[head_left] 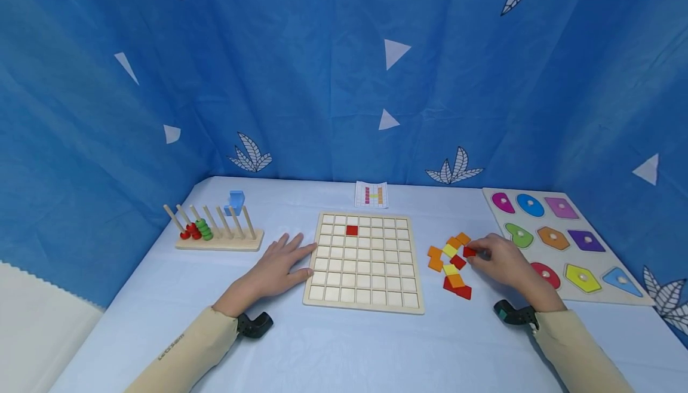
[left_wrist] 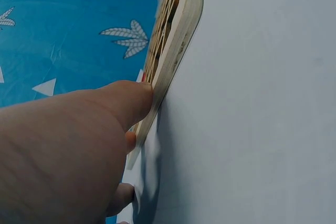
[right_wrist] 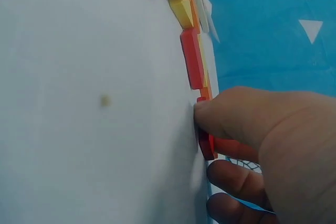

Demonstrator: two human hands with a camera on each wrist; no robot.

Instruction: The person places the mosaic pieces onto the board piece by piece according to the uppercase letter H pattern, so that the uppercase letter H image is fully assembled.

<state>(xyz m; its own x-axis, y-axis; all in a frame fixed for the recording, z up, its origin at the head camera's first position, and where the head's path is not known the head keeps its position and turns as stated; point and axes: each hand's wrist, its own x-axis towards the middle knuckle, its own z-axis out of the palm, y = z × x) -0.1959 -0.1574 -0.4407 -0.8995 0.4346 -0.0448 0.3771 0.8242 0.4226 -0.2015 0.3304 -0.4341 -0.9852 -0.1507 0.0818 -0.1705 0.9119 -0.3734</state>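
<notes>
A wooden grid board [head_left: 363, 300] lies in the middle of the table, with one red square tile [head_left: 352, 230] in a cell of its second row. My left hand [head_left: 280, 266] rests at the board's left edge, fingers spread, thumb and a fingertip touching the rim. To the right of the board my right hand [head_left: 501, 260] pinches a red tile [right_wrist: 206, 140] between thumb and fingers, at the side of a loose group of tiles. In that group lie orange tiles [head_left: 435, 263], yellow tiles [head_left: 449, 269] and other red tiles [head_left: 458, 262].
Behind the board lies a small pattern card [head_left: 371, 195]. At the left stands a wooden peg rack [head_left: 219, 242] with red and green beads, a blue object [head_left: 235, 200] behind it. A shape puzzle board [head_left: 537, 243] with knobbed pieces lies right. A blue curtain [head_left: 333, 70] hangs behind.
</notes>
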